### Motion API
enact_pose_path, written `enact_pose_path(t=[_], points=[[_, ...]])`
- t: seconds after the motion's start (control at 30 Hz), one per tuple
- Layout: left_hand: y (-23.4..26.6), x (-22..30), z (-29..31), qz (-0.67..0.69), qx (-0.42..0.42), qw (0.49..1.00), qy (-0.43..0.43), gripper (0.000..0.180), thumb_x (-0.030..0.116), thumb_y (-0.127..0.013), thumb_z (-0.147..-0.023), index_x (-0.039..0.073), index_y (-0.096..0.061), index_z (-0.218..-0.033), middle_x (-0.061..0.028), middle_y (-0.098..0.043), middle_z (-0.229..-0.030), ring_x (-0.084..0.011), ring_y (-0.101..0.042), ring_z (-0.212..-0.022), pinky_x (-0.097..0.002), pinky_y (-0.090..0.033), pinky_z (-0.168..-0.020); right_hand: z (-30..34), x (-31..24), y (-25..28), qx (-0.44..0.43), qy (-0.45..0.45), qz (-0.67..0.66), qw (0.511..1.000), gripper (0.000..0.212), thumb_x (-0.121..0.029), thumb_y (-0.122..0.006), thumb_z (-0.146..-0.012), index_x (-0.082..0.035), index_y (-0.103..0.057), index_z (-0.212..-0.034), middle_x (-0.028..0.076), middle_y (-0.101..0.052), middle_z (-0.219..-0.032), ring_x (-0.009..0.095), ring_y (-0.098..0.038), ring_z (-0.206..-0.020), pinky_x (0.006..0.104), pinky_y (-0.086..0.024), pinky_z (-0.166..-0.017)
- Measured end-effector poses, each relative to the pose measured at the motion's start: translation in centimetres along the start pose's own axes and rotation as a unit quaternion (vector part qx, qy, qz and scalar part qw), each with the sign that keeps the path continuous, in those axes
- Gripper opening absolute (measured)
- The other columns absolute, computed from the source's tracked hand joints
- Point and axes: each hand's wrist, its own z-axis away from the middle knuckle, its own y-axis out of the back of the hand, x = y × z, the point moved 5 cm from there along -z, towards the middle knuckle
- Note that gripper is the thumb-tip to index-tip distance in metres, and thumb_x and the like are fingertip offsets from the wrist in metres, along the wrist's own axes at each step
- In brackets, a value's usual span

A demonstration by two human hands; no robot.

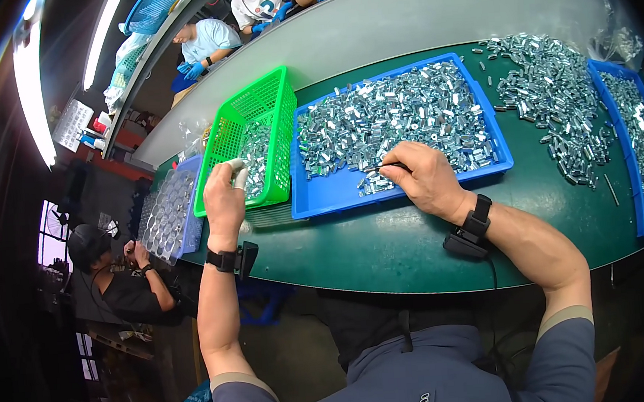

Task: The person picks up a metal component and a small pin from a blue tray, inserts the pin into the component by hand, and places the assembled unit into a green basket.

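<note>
Factory sorting line: long green counter [415,247], blue trays [329,197] heaped with small metal parts [398,113], gloved co-workers [203,45] opposite

Between our left hand [225,200] and right hand [425,179] we see bare green table [384,241] near our body; ahead, the green basket [254,135] wall and blue tray [321,193] rim block us, loose metal parts [553,95] crowd our right

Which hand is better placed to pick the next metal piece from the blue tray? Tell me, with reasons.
Probably the right hand: it rests inside the blue tray, holding a thin dark tool against the metal pieces. The left hand sits at the green basket.
</note>
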Motion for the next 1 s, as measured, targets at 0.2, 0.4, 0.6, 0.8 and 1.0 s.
enact_pose_path(t=[0.2, 0.4, 0.6, 0.8, 1.0], points=[[-4.4, 4.9, 1.1, 0.066, -0.065, 0.993, -0.075, 0.023, 0.01, -0.083, -0.09, 0.004, -0.077, -0.111, -0.0135, -0.076, -0.098, -0.0311, -0.071, -0.084, -0.0407, -0.057, -0.079, 0.1, 0.2, -0.3, -0.018, -0.014, 0.007, 1.0, 0.014, -0.016, -0.076, -0.095, -0.002, -0.072, -0.095, 0.013, -0.069, -0.085, 0.033, -0.067, -0.079, 0.0422, -0.053, -0.071], [-12.4, 8.7, 1.1, 0.132, -0.328, 0.935, -0.012, 0.026, 0.018, -0.086, -0.086, 0.004, -0.077, -0.105, -0.0142, -0.075, -0.093, -0.0318, -0.071, -0.082, -0.0435, -0.056, -0.075, 0.2, 0.2, -0.1, -0.018, -0.048, 0.005, 0.999, 0.014, -0.018, -0.076, -0.094, -0.005, -0.072, -0.093, 0.012, -0.069, -0.085, 0.033, -0.068, -0.082, 0.044, -0.054, -0.073], [-14.5, 8.6, 0.8, 0.129, -0.367, 0.921, -0.005, 0.023, 0.017, -0.085, -0.085, 0.003, -0.077, -0.102, -0.0149, -0.074, -0.091, -0.0343, -0.071, -0.081, -0.0453, -0.054, -0.073, 0.1, 0.5, -0.3, -0.021, -0.042, 0.013, 0.999, 0.013, -0.017, -0.076, -0.093, -0.006, -0.072, -0.096, 0.012, -0.07, -0.088, 0.034, -0.069, -0.085, 0.0449, -0.054, -0.074], [-14.4, 8.9, 0.9, 0.136, -0.33, 0.934, -0.002, 0.019, 0.013, -0.083, -0.086, 0.003, -0.076, -0.101, -0.0147, -0.073, -0.088, -0.0339, -0.07, -0.078, -0.0447, -0.055, -0.072, 0.2, 0.6, -0.7, -0.033, -0.025, 0.036, 0.998, 0.013, -0.017, -0.076, -0.093, -0.006, -0.072, -0.098, 0.012, -0.07, -0.091, 0.035, -0.069, -0.087, 0.0457, -0.055, -0.076], [-13.3, 9.2, 1.4, 0.181, -0.262, 0.948, -0.014, 0.016, 0.009, -0.082, -0.09, 0.001, -0.076, -0.103, -0.0112, -0.073, -0.086, -0.0205, -0.067, -0.073, -0.0365, -0.054, -0.069, 0.3, 0.8, -0.7, -0.041, -0.033, 0.051, 0.997, 0.013, -0.017, -0.076, -0.093, -0.006, -0.072, -0.098, 0.012, -0.069, -0.092, 0.035, -0.069, -0.089, 0.0464, -0.055, -0.078]])
